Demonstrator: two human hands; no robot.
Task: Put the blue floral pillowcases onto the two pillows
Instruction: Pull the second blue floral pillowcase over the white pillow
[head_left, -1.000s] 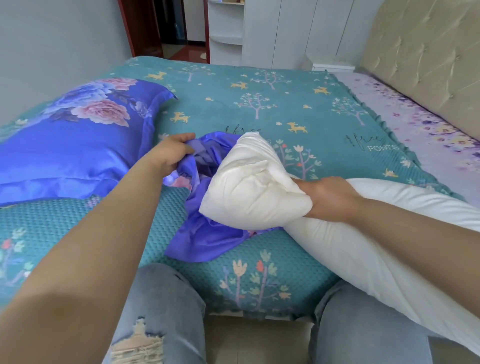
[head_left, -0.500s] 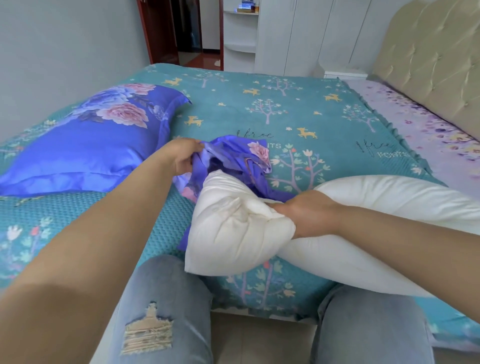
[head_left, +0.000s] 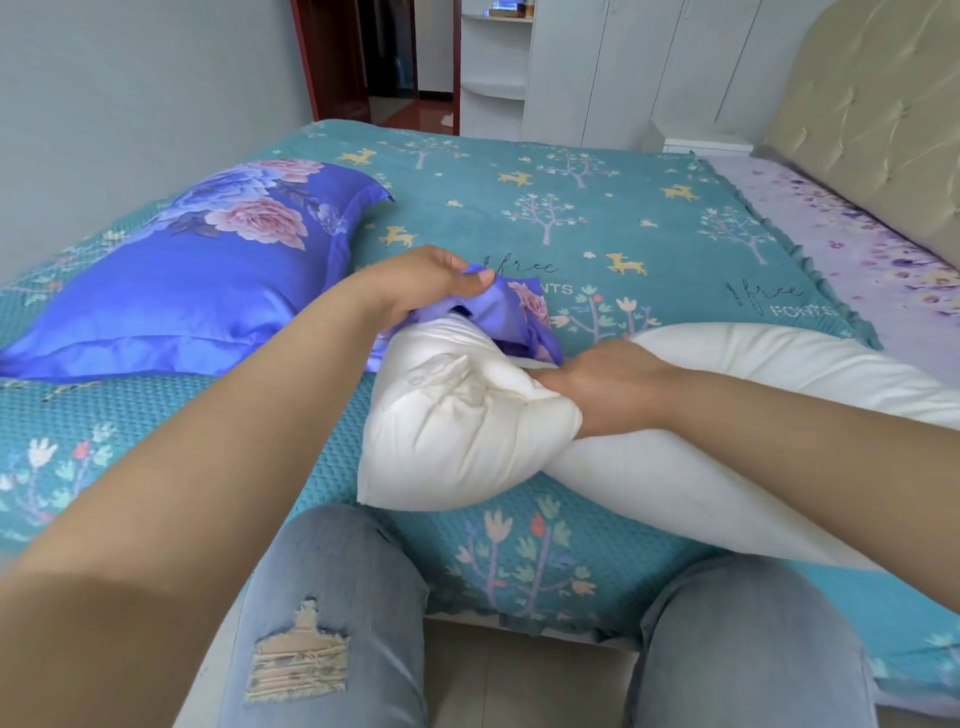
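Observation:
A bare white pillow (head_left: 457, 431) lies across the near edge of the bed, its left end bunched up. My right hand (head_left: 608, 387) squeezes that bunched end. Just behind it a crumpled blue floral pillowcase (head_left: 511, 312) sits against the pillow's end, and my left hand (head_left: 426, 283) grips its top edge between thumb and fingers. Most of the pillowcase is hidden behind the pillow. A second pillow (head_left: 197, 275), dressed in its blue floral case, lies at the left on the bed.
A teal bedspread (head_left: 597, 223) with trees and deer covers the bed. A beige padded headboard (head_left: 872, 130) stands at the right, a grey wall at the left, white wardrobes and a doorway at the back. My knees in jeans are against the bed's near edge.
My right hand has drawn the pillow's bunched end toward me and lower. My left hand has gathered the pillowcase up and moved it right, over the pillow's end.

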